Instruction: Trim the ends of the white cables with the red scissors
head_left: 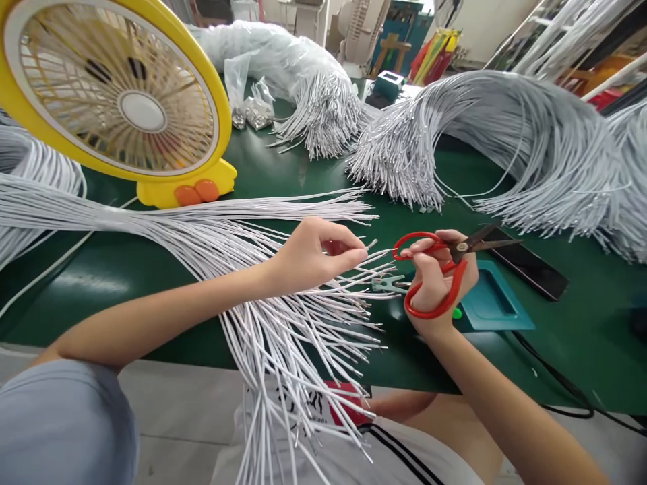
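My left hand (pixel 323 256) is closed in a pinch, thumb against forefinger, over a spread bundle of thin white wires (pixel 273 337). A short wire end shows at its fingertips. In my right hand (pixel 437 279) is a pair of scissors with red handles (pixel 435 303); their dark blades point to the right, away from the wires, and stand apart. The right thumb and forefinger come together near the left hand's tips, by a thin wire end. Below them, a small pale green clip (pixel 388 283) lies among the wire ends.
A yellow fan (pixel 222 128) stands at the left. Large bundles of grey-white wire (pixel 394 148) lie across the back and right. To the right of the hands are a teal tray (pixel 523 316), a dark phone (pixel 536 269) and a black cable (pixel 550 374).
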A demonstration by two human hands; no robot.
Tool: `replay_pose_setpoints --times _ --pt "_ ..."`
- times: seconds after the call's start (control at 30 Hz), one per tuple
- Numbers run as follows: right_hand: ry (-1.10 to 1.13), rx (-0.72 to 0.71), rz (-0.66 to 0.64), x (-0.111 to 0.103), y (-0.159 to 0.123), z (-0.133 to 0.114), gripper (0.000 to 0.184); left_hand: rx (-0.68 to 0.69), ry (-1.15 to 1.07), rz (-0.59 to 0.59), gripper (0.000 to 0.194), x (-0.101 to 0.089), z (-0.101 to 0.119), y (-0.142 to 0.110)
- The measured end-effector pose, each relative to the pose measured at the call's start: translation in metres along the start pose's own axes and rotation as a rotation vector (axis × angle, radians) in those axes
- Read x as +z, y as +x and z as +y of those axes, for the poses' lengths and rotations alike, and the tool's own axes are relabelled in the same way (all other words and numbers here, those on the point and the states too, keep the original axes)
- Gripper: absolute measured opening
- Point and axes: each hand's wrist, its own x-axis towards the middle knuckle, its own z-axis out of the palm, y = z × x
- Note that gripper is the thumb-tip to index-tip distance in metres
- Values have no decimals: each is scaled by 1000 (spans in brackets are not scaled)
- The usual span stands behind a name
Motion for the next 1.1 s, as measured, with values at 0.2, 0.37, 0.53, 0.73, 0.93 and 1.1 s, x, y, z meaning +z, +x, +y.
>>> replay_pose_setpoints --times 0.2,0.37,0.53,0.73,0.93,1.1 --pt "-57 -17 -67 1 -2 -5 24 -131 -227 -60 15 -3 4 -1" --pt "-95 -91 -86 1 -5 -6 20 -216 -347 -108 14 -4 4 -1" --pt "-68 -41 -138 0 -5 -3 20 -247 -348 -146 16 -1 8 -4" --pt "-47 24 -94 1 -3 -5 22 -189 -51 -138 20 -3 -6 2" --pt "-30 52 -4 0 0 -7 24 -185 1000 22 20 -49 -69 34" --pt "-10 36 15 -1 1 -7 24 -221 1266 -21 25 -59 -91 38"
